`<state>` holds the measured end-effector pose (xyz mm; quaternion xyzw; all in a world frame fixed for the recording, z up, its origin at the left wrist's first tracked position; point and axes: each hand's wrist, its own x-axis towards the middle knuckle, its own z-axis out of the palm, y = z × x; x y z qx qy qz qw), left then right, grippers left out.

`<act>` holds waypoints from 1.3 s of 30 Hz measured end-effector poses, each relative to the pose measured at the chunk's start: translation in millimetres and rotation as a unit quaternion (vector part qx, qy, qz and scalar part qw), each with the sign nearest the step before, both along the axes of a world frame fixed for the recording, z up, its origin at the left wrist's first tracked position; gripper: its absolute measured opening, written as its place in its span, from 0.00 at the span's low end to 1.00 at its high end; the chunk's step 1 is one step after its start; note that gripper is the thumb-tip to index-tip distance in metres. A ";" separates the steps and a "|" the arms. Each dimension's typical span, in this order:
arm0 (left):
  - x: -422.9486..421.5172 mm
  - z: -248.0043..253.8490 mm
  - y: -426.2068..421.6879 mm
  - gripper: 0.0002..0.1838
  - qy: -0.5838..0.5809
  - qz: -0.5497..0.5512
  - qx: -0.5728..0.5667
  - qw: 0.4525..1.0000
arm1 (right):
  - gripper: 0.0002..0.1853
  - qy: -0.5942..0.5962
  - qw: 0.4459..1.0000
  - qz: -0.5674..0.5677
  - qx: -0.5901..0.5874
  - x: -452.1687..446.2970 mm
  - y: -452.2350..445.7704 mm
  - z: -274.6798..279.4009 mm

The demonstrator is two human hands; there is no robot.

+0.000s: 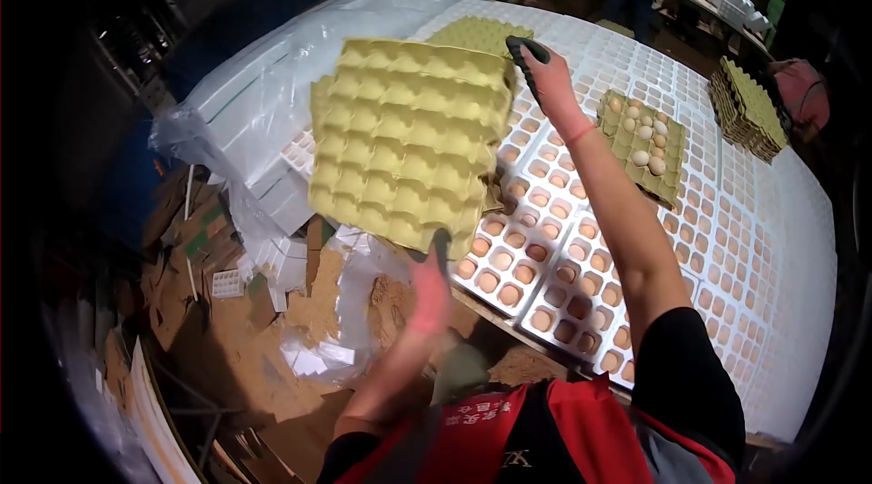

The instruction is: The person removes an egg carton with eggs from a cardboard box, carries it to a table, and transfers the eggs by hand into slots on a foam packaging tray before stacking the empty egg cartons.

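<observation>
A yellow moulded egg tray (409, 139) is tilted up in front of me, its cups showing no eggs. Another edge peeks out behind it, so more than one tray may be held. My left hand (432, 271), dark-fingered as if gloved, grips the near edge with the thumb over the rim. At the upper right edge, my right hand (540, 71) is closed on the same tray, its fingers partly hidden. Under and beside it, white foam trays (522, 325) hold brown eggs in square cells.
A yellow tray with several loose eggs (647, 143) lies on the foam trays to the right. Stacked yellow trays (749, 112) stand at the far right, near another person (804, 93). Plastic-wrapped white blocks (263, 93) sit at left, above scraps on the floor (218, 339).
</observation>
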<state>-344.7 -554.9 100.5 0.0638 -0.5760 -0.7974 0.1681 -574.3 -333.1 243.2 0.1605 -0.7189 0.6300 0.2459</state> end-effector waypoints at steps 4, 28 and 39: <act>-55.1 -22.5 24.7 0.25 -0.157 -0.041 -0.034 0.986 | 0.29 -0.208 0.969 -0.063 0.116 -33.6 -53.0 -78.7; -116.3 -41.0 -170.1 0.34 -0.190 -0.137 -0.118 0.965 | 0.35 -0.358 0.874 -0.020 0.328 32.2 -72.7 -154.4; -74.2 -2.0 -171.9 0.31 -0.133 -0.171 -0.201 0.955 | 0.38 -0.333 0.936 0.082 0.072 80.8 -42.5 -179.4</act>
